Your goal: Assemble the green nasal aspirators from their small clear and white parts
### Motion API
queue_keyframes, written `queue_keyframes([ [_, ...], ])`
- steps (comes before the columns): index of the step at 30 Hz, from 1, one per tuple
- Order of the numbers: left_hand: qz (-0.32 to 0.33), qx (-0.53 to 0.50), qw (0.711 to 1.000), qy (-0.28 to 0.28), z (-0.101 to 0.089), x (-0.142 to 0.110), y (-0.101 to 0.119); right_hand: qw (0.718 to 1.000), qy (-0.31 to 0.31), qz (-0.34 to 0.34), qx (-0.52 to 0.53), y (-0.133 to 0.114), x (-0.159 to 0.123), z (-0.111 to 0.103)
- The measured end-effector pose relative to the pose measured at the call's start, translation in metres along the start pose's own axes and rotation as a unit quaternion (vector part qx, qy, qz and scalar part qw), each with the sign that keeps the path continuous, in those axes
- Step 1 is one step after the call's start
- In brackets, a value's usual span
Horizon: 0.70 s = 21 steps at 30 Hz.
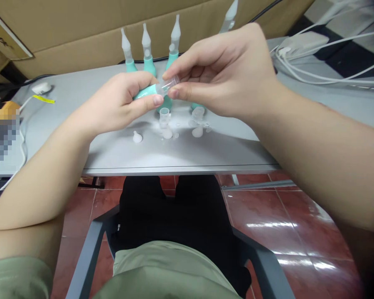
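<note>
My left hand (115, 101) is closed around a teal squeeze bulb (145, 91), tilted to the right over the table. A clear plastic tube (168, 85) sits at the bulb's mouth, pinched between the thumb and fingers of my right hand (221, 72). Behind the hands stand several nasal aspirators (146, 43) with teal bulbs and white pointed tips; one white tip (230, 14) rises behind my right hand. Below my hands lie a clear cup-shaped piece (165, 117), another clear piece (198, 113) and small white drop-shaped pieces (137, 137). Other teal bulbs are partly hidden by my hands.
The grey table (112, 153) ends close to my lap. Cardboard (81, 29) lines its back. White cables and an adapter (305, 43) lie at right; a white plug (41, 88) and an orange object (6, 112) lie at left. Chair arms (87, 253) flank me.
</note>
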<state>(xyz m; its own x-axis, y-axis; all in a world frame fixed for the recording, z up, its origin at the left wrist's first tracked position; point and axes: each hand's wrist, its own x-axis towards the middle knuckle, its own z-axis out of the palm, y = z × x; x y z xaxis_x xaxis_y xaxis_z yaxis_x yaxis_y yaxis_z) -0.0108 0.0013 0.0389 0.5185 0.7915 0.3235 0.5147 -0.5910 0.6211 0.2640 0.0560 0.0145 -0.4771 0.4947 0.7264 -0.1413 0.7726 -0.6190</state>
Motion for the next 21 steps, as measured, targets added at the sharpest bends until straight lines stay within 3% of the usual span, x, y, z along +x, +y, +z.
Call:
queue_keyframes([
  [5,-0.028,-0.092,0.995,-0.015,0.004,-0.003,0.018,0.999,-0.028,-0.011,0.022,-0.009,-0.003,-0.004],
  [11,-0.006,-0.031,0.999,-0.020,-0.001,0.001,0.008,0.999,-0.018,-0.028,0.027,-0.001,-0.004,0.000],
  [16,0.037,-0.074,0.996,-0.031,-0.009,0.004,-0.001,0.995,-0.018,-0.075,-0.067,0.000,-0.008,0.002],
  [21,0.030,-0.079,0.995,0.048,-0.015,0.004,-0.004,0.965,0.018,-0.158,-0.210,-0.013,-0.014,0.011],
])
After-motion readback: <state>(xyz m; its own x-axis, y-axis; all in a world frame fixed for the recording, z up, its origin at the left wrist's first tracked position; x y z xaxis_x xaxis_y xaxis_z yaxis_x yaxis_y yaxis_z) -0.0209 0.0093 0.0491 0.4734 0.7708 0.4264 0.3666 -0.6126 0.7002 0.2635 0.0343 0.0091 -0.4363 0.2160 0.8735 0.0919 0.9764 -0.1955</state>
